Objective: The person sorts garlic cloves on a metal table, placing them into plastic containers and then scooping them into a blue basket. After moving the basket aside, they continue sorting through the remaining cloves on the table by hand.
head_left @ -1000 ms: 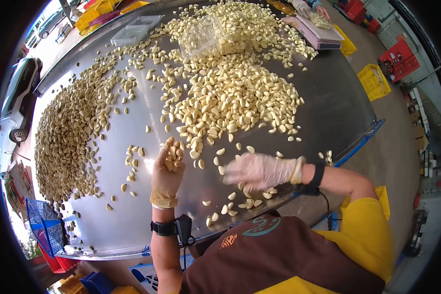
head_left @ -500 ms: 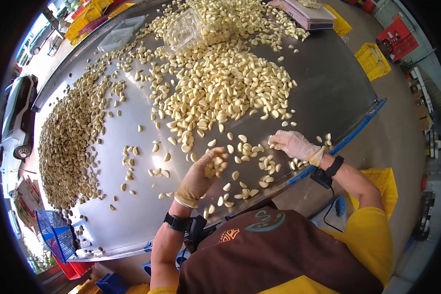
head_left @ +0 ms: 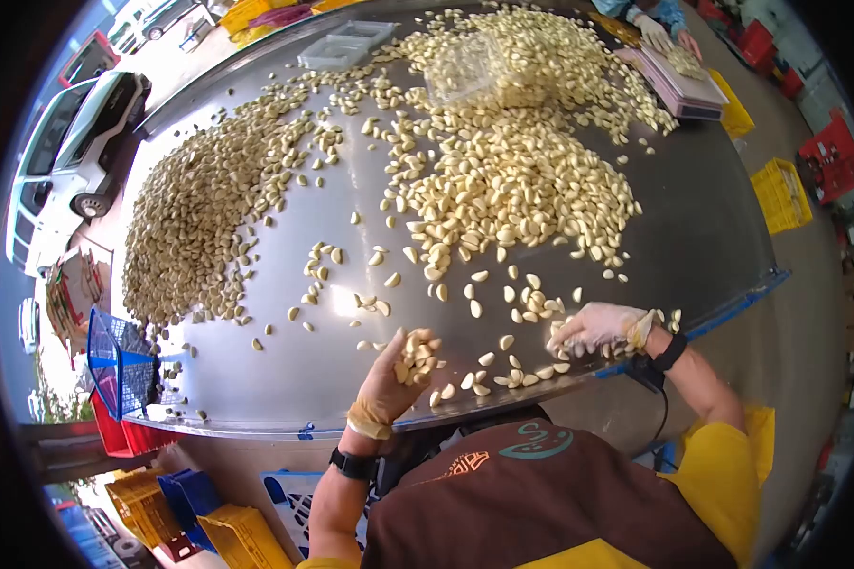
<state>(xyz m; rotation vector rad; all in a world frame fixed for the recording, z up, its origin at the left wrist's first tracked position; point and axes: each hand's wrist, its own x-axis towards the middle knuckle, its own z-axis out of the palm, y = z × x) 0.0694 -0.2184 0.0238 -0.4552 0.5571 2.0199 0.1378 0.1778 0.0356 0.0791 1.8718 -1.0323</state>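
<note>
Sorting peeled garlic at a round metal table (head_left: 256,379), a person wears thin gloves on both hands. At 6 o'clock the left hand (head_left: 394,379) is cupped, its grip curled around a handful of cloves (head_left: 417,353). At 4 o'clock the right hand (head_left: 600,327) rests on scattered cloves (head_left: 527,303), fingers bent; whether its grip pinches one, I cannot tell. A large garlic heap (head_left: 512,180) lies toward 12 o'clock.

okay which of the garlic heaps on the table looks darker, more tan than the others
The long heap along the table's left edge, near the blue basket. Its cloves are tan-brown, while the big central pile is pale cream.
</note>
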